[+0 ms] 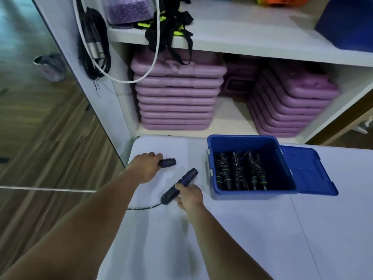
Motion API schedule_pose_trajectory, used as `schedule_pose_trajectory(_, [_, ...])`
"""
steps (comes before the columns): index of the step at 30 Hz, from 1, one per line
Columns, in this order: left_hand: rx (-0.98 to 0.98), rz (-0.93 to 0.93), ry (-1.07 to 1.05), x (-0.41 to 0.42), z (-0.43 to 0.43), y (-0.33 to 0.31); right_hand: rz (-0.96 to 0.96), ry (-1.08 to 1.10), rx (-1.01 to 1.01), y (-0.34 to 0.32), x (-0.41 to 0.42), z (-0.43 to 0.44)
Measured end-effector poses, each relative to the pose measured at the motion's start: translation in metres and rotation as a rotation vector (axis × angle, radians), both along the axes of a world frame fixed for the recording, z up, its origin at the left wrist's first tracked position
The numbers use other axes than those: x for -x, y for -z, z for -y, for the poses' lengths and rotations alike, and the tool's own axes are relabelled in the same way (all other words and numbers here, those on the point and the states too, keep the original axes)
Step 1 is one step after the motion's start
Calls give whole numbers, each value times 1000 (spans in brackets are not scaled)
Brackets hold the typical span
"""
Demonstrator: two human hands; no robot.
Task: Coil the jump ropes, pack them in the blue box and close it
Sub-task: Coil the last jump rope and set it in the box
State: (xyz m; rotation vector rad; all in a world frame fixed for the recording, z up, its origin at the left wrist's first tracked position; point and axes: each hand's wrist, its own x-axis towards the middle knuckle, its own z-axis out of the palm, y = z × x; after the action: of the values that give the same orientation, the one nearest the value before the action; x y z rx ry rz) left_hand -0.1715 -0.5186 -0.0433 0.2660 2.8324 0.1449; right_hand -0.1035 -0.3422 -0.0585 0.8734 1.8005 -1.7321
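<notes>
Head view: left hand grips one handle, hiding most of it; right hand holds second handle.

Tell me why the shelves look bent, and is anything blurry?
Head view: wide-angle lens bows the shelf edge and table rim; light is soft, shadows faint; the blue box and nearer jump rope handle look sharp, the frame's corners softer.

A white table is spread across the lower right of the frame. A blue box is set on it at centre right, its lid opened out to the right. Left of the box, an upper handle and a lower handle are laid; a thin cord is trailed off the table's left edge.
</notes>
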Motion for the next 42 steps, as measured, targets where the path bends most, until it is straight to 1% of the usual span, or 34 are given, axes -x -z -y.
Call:
schedule_pose_trajectory(2, [-199,34,-63,-7,8,-17,-42,89,127,-11,-3,4])
schedule_pose_trajectory(5, [-395,15,-181,-22,10,-51,-96,143,313,-38,-9,10])
schedule_pose_trajectory(7, [-532,-24,-257,-33,5,-79,-166,129,372,-57,-12,14])
schedule_pose_trajectory(10, [-743,-88,-304,-48,-8,-121,-287,142,448,-91,-16,19])
schedule_pose_trajectory(13, [-853,-166,-321,-61,-22,-158,-384,197,490,-125,-17,15])
schedule_pose_trajectory(16, [-921,-236,-341,-68,-34,-191,-494,205,454,-157,-18,4])
schedule_pose_trajectory(21, [-1056,-303,-317,-84,-59,-251,-676,105,486,-213,-32,-31])
schedule_pose_trajectory(25, [-1049,-432,-279,-102,-87,-294,-772,41,551,-251,-47,-60])
schedule_pose_trajectory(31, [-1121,-517,-294,-122,-138,-327,-877,-72,669,-292,-70,-104])
schedule_pose_trajectory(34, [-1090,-582,-298,-131,-166,-339,-932,-114,603,-301,-76,-128])
schedule_pose_trajectory(38, [-1054,-625,-312,-140,-192,-350,-909,-135,546,-305,-75,-160])
schedule_pose_trajectory(42, [-988,-588,-244,-146,-208,-358,-914,-198,547,-312,-76,-189])
